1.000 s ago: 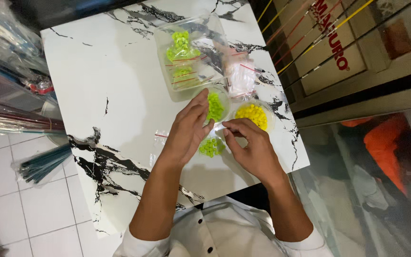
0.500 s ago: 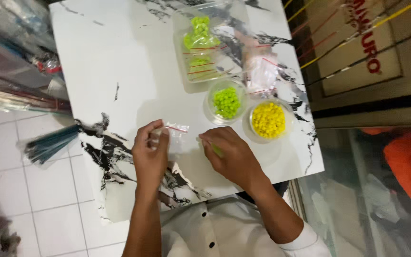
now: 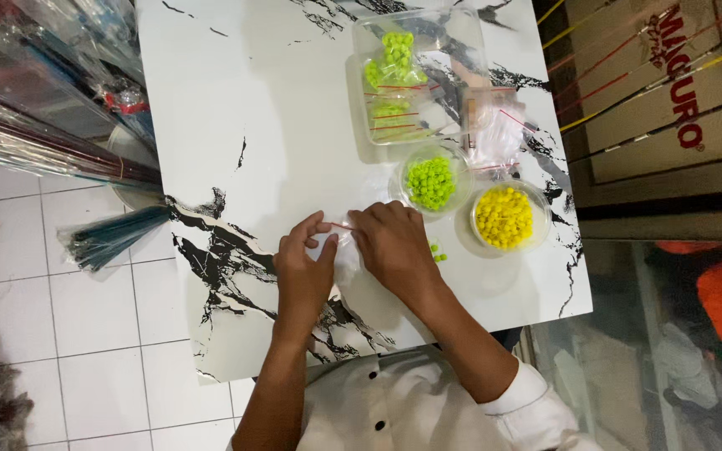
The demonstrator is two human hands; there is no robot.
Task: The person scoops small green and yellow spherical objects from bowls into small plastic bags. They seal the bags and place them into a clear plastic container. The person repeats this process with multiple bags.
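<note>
Head view, and we're looking down on both hands meeting over a small clear zip bag (image 3: 343, 250) near the front of the white marble table (image 3: 236, 108). Our left hand (image 3: 304, 271) pinches the bag's left edge by the red seal strip, our right hand (image 3: 394, 242) pinches the same strip from the right, fingertips almost touching, both closed on the plastic. The risk, as we judge it: the bag is slippery and thin, so an uneven pinch could leave the seal gaping and let beads escape. A few loose green beads (image 3: 437, 250) already lie just beside the right hand, and a sweep of that wrist could roll them off the edge. The cup of green beads (image 3: 430, 181) and the cup of yellow beads (image 3: 504, 217) sit near the right forearm, easily nudged. Both wrists are low, forearms angling in from our body, fingers curled inward.
</note>
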